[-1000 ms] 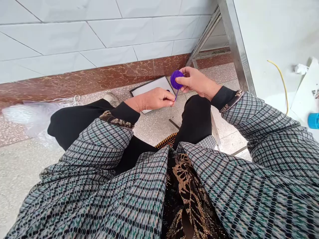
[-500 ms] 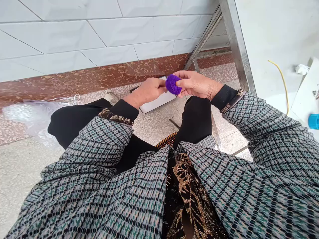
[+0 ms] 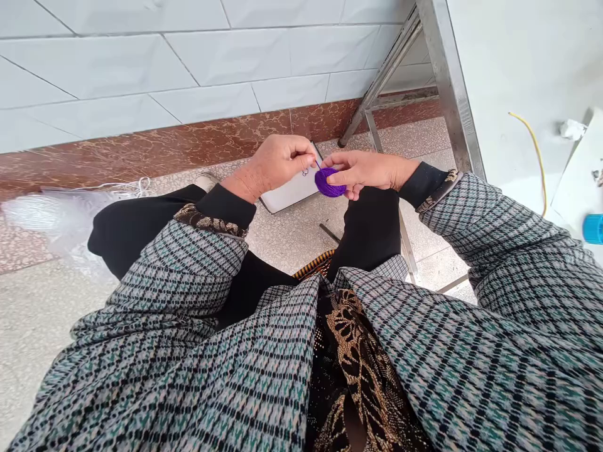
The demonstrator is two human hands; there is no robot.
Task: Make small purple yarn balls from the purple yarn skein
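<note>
Between my hands, above the floor, is a small purple ball of yarn [image 3: 328, 182]. My right hand [image 3: 365, 172] grips it from the right, thumb on top and fingers behind. A short purple strand [image 3: 318, 165] runs up from the ball to my left hand [image 3: 282, 164], whose thumb and forefinger pinch it. Underneath lies a flat white box or board [image 3: 282, 196] with a dark edge, partly hidden by my hands. A small dark mark shows on its surface near my left fingertips.
A metal table leg [image 3: 452, 88] rises at right beside a white tabletop [image 3: 509, 56], which bears a yellow cord [image 3: 537, 150] and a blue cap [image 3: 592, 228]. Clear plastic bags [image 3: 42, 216] lie on the floor at left. A tiled wall [image 3: 226, 63] stands ahead.
My left hand has drawn away to the upper left, and a strand now shows between it and the ball. My right hand has lowered and tilted the yarn ball slightly.
</note>
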